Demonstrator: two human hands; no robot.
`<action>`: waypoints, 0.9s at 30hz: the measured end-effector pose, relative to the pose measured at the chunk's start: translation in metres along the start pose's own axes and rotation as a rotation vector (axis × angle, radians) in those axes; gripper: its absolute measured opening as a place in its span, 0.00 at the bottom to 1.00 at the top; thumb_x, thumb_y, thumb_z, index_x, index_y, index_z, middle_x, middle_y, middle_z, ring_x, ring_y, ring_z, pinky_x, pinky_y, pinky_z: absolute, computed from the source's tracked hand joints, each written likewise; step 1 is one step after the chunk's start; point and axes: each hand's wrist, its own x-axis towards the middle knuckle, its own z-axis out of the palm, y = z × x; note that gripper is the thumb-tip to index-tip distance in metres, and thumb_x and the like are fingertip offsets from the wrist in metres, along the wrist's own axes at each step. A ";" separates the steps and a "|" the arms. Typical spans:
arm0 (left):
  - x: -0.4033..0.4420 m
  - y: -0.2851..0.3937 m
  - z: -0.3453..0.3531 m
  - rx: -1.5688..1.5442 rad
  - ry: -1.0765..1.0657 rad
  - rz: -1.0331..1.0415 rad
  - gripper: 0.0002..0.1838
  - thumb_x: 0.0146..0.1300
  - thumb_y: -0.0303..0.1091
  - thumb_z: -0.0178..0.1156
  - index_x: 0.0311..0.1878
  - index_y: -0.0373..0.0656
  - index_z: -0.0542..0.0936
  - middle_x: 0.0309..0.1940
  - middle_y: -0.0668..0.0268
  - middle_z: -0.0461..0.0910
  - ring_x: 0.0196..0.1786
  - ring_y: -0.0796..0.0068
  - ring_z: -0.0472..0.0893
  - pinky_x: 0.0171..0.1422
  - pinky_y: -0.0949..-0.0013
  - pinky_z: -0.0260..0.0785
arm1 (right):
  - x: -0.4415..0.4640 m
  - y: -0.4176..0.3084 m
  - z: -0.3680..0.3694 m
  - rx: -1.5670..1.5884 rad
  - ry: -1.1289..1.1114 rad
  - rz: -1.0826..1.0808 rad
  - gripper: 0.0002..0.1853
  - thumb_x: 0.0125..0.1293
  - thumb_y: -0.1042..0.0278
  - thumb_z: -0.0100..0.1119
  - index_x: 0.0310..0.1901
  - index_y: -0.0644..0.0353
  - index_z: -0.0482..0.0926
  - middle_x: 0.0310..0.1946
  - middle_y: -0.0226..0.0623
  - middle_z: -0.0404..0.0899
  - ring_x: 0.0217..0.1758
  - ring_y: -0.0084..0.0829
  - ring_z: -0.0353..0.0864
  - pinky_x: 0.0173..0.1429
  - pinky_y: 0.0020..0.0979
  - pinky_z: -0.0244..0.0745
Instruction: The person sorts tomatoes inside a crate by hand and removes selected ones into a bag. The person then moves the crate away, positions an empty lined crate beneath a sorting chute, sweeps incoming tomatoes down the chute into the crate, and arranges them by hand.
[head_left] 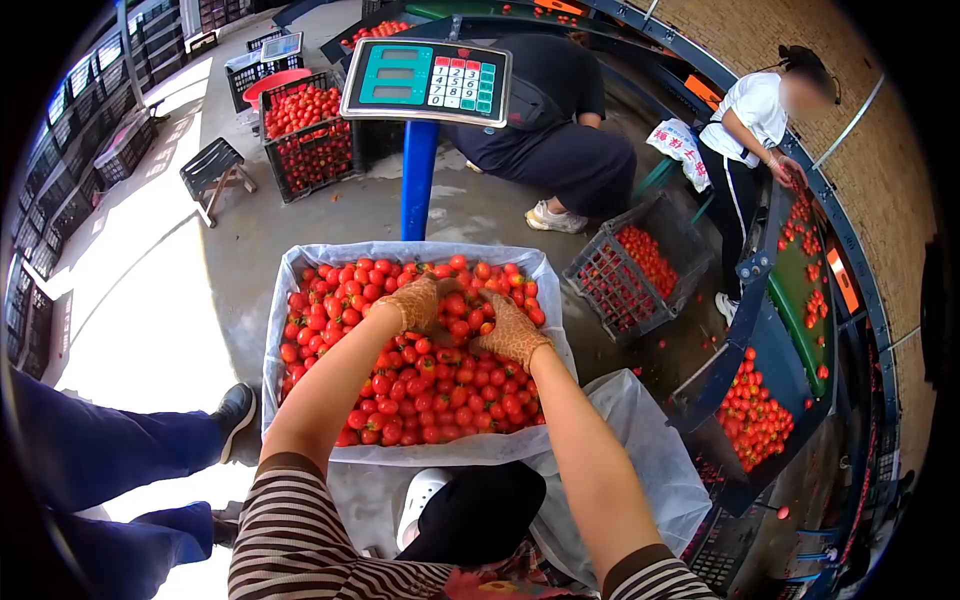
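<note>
Both hands, in tan patterned gloves, are among the red tomatoes (440, 400), which heap across the white-lined container (400, 453) in front of the wearer. The left hand (415, 305) reaches in palm down, its fingertips hidden by its own back and the fruit; whether it grips any tomato, I cannot tell. The right hand (512, 330) lies just beside it, curved around the tomatoes between the two, and its grip cannot be told either. The main risk seems to be bruised or split skins: fingers pressing hard into the pile, or pinching fruit between both hands, could cause that. Tomatoes near the rim might roll over onto the floor (250, 300) if pushed outward, since the heap lies close to the edge on the right. A forearm dragging on the liner could pull its edge inward, and the loose plastic sheet (650, 440) beside the container could catch a foot. Leaning on the container might also unsettle it.
</note>
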 end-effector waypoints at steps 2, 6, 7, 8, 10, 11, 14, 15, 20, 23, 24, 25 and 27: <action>-0.013 0.026 0.003 -0.160 0.071 0.107 0.49 0.33 0.43 0.75 0.65 0.54 0.65 0.60 0.49 0.68 0.63 0.52 0.69 0.66 0.57 0.64 | 0.002 0.002 0.005 0.078 0.048 -0.040 0.50 0.37 0.69 0.72 0.67 0.58 0.59 0.65 0.46 0.64 0.70 0.40 0.60 0.71 0.34 0.58; 0.000 0.008 0.021 -0.439 0.111 0.253 0.38 0.37 0.34 0.70 0.58 0.51 0.72 0.53 0.54 0.74 0.57 0.57 0.74 0.60 0.59 0.69 | 0.001 0.004 0.023 0.269 0.184 -0.080 0.43 0.41 0.77 0.67 0.64 0.58 0.63 0.63 0.42 0.66 0.68 0.37 0.62 0.70 0.32 0.59; 0.000 0.006 0.023 -0.441 0.114 0.251 0.38 0.37 0.34 0.70 0.58 0.51 0.72 0.53 0.54 0.74 0.57 0.57 0.74 0.60 0.59 0.69 | -0.001 0.005 0.026 0.353 0.211 -0.081 0.42 0.41 0.78 0.66 0.64 0.58 0.64 0.62 0.42 0.66 0.67 0.37 0.63 0.70 0.32 0.59; 0.001 0.008 0.022 -0.501 0.078 0.253 0.36 0.38 0.33 0.71 0.57 0.50 0.72 0.55 0.57 0.73 0.58 0.58 0.73 0.63 0.59 0.67 | -0.002 0.006 0.026 0.353 0.209 -0.084 0.42 0.41 0.78 0.66 0.64 0.58 0.64 0.62 0.42 0.66 0.67 0.37 0.63 0.70 0.32 0.59; -0.004 0.010 0.021 -0.557 0.044 0.252 0.35 0.39 0.32 0.72 0.56 0.50 0.73 0.57 0.59 0.72 0.59 0.60 0.72 0.65 0.59 0.64 | -0.005 0.005 0.027 0.484 0.216 -0.112 0.38 0.43 0.78 0.65 0.62 0.58 0.67 0.61 0.41 0.67 0.66 0.36 0.65 0.69 0.31 0.61; -0.014 0.021 0.017 -0.530 0.111 0.297 0.35 0.40 0.31 0.72 0.57 0.50 0.73 0.57 0.59 0.72 0.61 0.60 0.70 0.67 0.59 0.63 | -0.013 0.002 0.023 0.486 0.217 -0.116 0.38 0.43 0.78 0.65 0.62 0.58 0.67 0.61 0.41 0.67 0.66 0.36 0.65 0.69 0.31 0.61; -0.023 0.063 0.027 -0.484 0.210 0.393 0.36 0.41 0.30 0.72 0.58 0.50 0.73 0.58 0.59 0.71 0.65 0.60 0.65 0.70 0.59 0.58 | -0.072 -0.007 -0.010 0.321 0.382 -0.066 0.34 0.44 0.77 0.64 0.59 0.59 0.70 0.57 0.41 0.70 0.62 0.35 0.69 0.66 0.32 0.65; -0.034 0.089 0.028 -0.473 0.225 0.493 0.36 0.40 0.30 0.71 0.58 0.50 0.73 0.58 0.59 0.71 0.64 0.58 0.66 0.69 0.59 0.59 | -0.099 -0.003 -0.022 0.253 0.434 -0.077 0.34 0.44 0.77 0.64 0.58 0.59 0.70 0.55 0.41 0.71 0.60 0.35 0.70 0.64 0.32 0.66; -0.019 0.219 0.122 -0.531 -0.006 0.797 0.38 0.43 0.39 0.70 0.61 0.49 0.69 0.60 0.52 0.67 0.64 0.49 0.65 0.67 0.56 0.61 | -0.247 0.047 -0.065 0.305 0.573 0.238 0.36 0.43 0.70 0.69 0.58 0.59 0.70 0.54 0.41 0.71 0.58 0.36 0.71 0.61 0.33 0.68; -0.050 0.236 0.121 -0.321 0.028 0.640 0.46 0.43 0.49 0.71 0.67 0.53 0.62 0.67 0.48 0.56 0.67 0.42 0.58 0.68 0.49 0.58 | -0.295 0.076 -0.073 0.127 0.518 0.502 0.41 0.44 0.67 0.71 0.61 0.66 0.64 0.61 0.51 0.65 0.62 0.43 0.69 0.63 0.35 0.66; -0.055 0.235 0.115 -0.260 0.048 0.582 0.51 0.43 0.54 0.71 0.70 0.55 0.58 0.70 0.47 0.50 0.69 0.38 0.54 0.69 0.45 0.56 | -0.298 0.077 -0.074 -0.107 0.576 0.533 0.43 0.44 0.64 0.72 0.63 0.65 0.63 0.62 0.53 0.64 0.62 0.45 0.69 0.63 0.37 0.66; -0.058 0.218 0.106 -0.227 0.160 0.531 0.50 0.43 0.53 0.71 0.70 0.56 0.58 0.70 0.47 0.51 0.69 0.39 0.55 0.68 0.44 0.57 | -0.299 0.077 -0.075 -0.340 0.630 0.556 0.45 0.44 0.61 0.73 0.64 0.65 0.61 0.62 0.55 0.63 0.62 0.47 0.69 0.63 0.38 0.66; -0.080 0.171 0.060 -0.050 0.314 0.335 0.48 0.44 0.53 0.71 0.69 0.57 0.59 0.70 0.48 0.52 0.69 0.41 0.56 0.66 0.45 0.59 | -0.268 0.035 -0.068 -0.112 0.559 0.499 0.45 0.46 0.56 0.72 0.64 0.65 0.61 0.61 0.54 0.65 0.62 0.49 0.68 0.63 0.41 0.65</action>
